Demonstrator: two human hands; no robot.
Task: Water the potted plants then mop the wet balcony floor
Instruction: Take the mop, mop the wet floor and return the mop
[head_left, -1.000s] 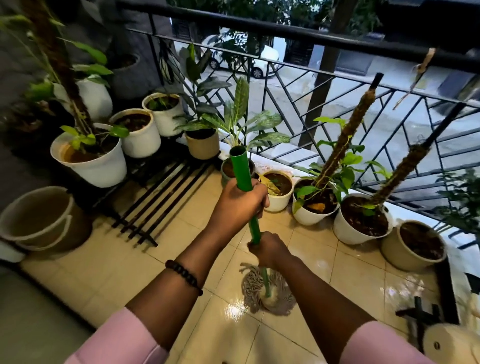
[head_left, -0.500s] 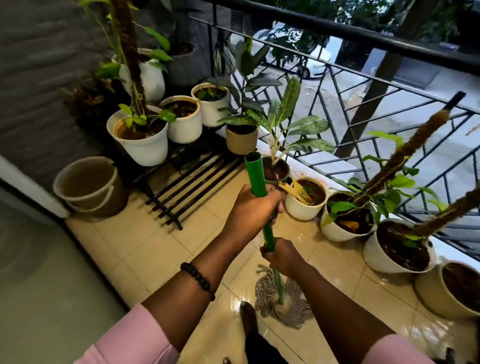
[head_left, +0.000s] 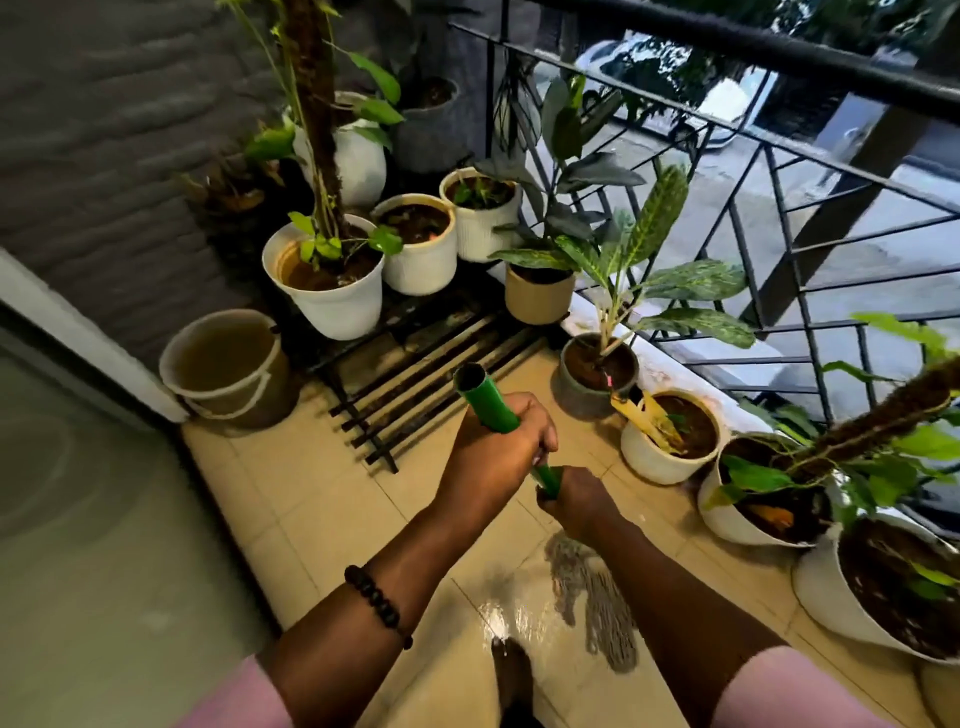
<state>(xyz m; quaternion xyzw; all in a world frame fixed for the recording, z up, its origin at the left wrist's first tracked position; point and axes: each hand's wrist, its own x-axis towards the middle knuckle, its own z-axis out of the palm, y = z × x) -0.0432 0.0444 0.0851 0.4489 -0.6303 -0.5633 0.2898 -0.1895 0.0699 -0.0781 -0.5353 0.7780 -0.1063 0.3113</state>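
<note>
My left hand (head_left: 493, 447) grips the upper part of a green mop handle (head_left: 480, 397). Just below it my right hand (head_left: 576, 501) grips the same handle. The grey string mop head (head_left: 597, 597) lies on the wet, shiny beige tiles (head_left: 498, 618) under my right forearm, which hides part of it. Several potted plants stand around: a white pot with a climbing plant (head_left: 327, 286) on a black metal stand (head_left: 426, 358), a dark pot with a striped-leaf plant (head_left: 597, 374), and white pots (head_left: 665, 447) along the railing.
A beige bucket (head_left: 228, 364) stands against the wall at left. The black railing (head_left: 779, 218) closes off the right side. A glass door (head_left: 78, 519) lies at left. My bare foot (head_left: 511, 680) is on the tiles near the mop head.
The mop head has been drawn back toward me and to the right. The handle now tilts further left. My view has swung left and down.
</note>
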